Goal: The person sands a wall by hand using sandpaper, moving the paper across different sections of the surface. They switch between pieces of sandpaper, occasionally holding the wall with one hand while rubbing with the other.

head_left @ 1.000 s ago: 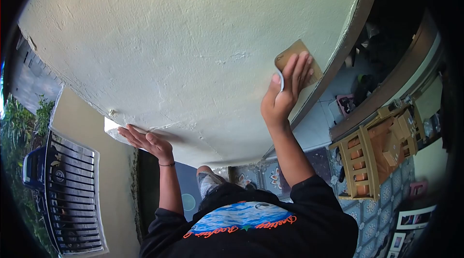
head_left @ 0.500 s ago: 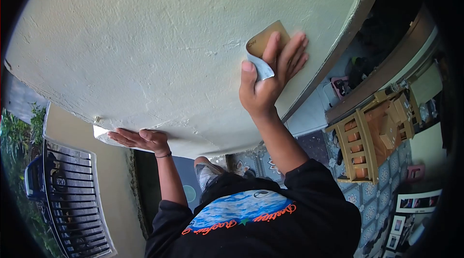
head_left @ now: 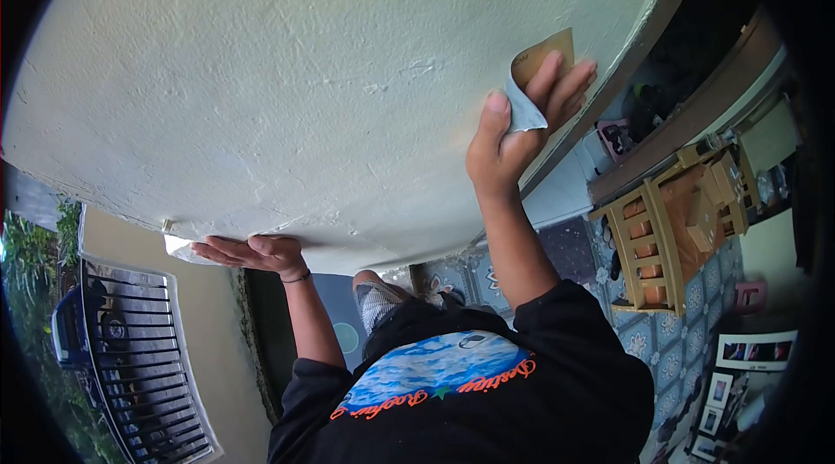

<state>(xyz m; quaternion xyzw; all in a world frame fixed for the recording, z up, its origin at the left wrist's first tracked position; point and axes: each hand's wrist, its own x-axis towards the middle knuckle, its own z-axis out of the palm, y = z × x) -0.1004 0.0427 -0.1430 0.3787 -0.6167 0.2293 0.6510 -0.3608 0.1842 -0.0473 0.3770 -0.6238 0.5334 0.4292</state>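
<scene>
A rough, cream-painted wall fills the upper part of the view, with scratches and raised flakes on its surface. Near its right edge, my right hand grips a sheet of sandpaper. The sheet's brown printed back curls over to a grey face between my thumb and fingers, and the fingers press it toward the wall. My left hand lies flat with fingers stretched out along the wall's lower left edge, holding nothing. A bright white patch shows just beyond its fingertips.
A wooden bench with cardboard boxes stands on patterned tiles at the right. A dark doorway frame runs along that side. Left of me are a barred window opening, a parked vehicle and green plants.
My right hand has slid rightward across the wall with the sandpaper, nearer the wall's right edge. My left hand stays in nearly the same place. The view has shifted slightly.
</scene>
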